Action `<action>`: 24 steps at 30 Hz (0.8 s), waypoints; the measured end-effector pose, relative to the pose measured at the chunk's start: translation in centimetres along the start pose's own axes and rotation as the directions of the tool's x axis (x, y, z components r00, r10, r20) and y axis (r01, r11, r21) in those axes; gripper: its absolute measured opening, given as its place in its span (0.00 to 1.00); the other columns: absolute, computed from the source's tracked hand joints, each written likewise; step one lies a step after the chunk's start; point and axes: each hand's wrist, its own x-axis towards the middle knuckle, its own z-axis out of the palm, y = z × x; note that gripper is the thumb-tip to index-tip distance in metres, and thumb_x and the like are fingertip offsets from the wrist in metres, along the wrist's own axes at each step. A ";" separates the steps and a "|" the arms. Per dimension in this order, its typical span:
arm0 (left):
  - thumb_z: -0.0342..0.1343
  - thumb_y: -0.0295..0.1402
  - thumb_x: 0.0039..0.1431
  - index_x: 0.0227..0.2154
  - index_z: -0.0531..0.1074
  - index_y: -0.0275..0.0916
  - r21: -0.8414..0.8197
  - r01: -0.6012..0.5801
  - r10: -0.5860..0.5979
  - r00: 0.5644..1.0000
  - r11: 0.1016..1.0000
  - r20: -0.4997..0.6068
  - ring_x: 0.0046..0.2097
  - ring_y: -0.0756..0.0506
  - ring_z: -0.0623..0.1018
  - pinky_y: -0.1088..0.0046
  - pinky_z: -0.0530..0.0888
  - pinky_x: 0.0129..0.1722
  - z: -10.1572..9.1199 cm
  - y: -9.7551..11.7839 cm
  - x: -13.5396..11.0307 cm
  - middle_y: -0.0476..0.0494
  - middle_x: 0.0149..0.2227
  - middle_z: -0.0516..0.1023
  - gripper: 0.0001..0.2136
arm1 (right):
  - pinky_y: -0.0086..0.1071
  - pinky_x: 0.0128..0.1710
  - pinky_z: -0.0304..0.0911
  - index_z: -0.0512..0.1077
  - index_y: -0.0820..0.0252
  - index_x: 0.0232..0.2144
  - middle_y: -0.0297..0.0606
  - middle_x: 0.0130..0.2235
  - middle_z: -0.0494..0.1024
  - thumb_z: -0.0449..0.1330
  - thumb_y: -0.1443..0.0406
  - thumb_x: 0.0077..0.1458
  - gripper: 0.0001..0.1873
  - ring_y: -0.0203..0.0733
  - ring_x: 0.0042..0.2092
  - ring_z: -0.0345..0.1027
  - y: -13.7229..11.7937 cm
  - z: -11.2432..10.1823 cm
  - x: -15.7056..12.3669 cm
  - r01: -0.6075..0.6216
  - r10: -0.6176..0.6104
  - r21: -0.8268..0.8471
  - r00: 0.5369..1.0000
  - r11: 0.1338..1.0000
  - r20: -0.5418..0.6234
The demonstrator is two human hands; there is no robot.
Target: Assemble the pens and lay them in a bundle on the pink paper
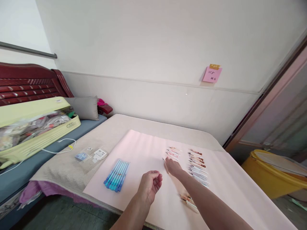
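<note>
My right hand reaches over the pink sheet, its fingers closed around a slim pen whose dark tip points away to the left; much of the pen is hidden. Just beyond it lies a short column of white pens with red and pink patterns. Nearer to me, my left hand hovers with fingers curled and thumb against them, nothing visible in it. To its left is a neat row of blue pens. Several loose pens lie under my right forearm.
Right of my right hand runs a column of brown-capped pens and pale blue-white pens. Clear packaging with a blue packet lies left of the sheet. A yellow bin stands at right; an open yellow case sits at left.
</note>
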 end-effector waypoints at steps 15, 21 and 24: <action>0.54 0.21 0.46 0.31 0.68 0.30 -0.129 -0.054 0.048 0.998 0.990 -0.049 0.26 0.53 0.73 0.82 0.70 0.25 -0.2 1.8 -0.8 0.39 0.28 0.74 0.07 | 0.41 0.42 0.65 0.65 0.62 0.48 0.41 0.47 0.70 0.54 0.60 0.58 0.17 0.42 0.44 0.67 1.3 1.9 0.6 -0.274 0.292 0.370 0.956 0.888 0.007; 0.54 0.21 0.45 0.31 0.68 0.30 -0.070 -0.041 0.037 0.998 0.997 -0.046 0.27 0.53 0.73 0.81 0.69 0.26 -0.1 0.7 -0.4 0.40 0.28 0.73 0.07 | 0.31 0.31 0.65 0.68 0.64 0.39 0.37 0.34 0.74 0.52 0.65 0.57 0.10 0.36 0.33 0.69 0.3 0.8 -0.9 -0.203 0.259 0.584 0.966 0.786 -0.013; 0.55 0.22 0.46 0.32 0.68 0.31 -0.019 -0.032 0.030 0.996 0.999 -0.088 0.29 0.51 0.74 0.78 0.70 0.29 -0.4 0.0 0.3 0.41 0.28 0.73 0.08 | 0.25 0.23 0.59 0.66 0.62 0.32 0.30 0.24 0.70 0.51 0.68 0.53 0.05 0.33 0.24 0.66 -1.4 0.4 -2.9 -0.080 0.162 0.683 0.985 0.726 -0.056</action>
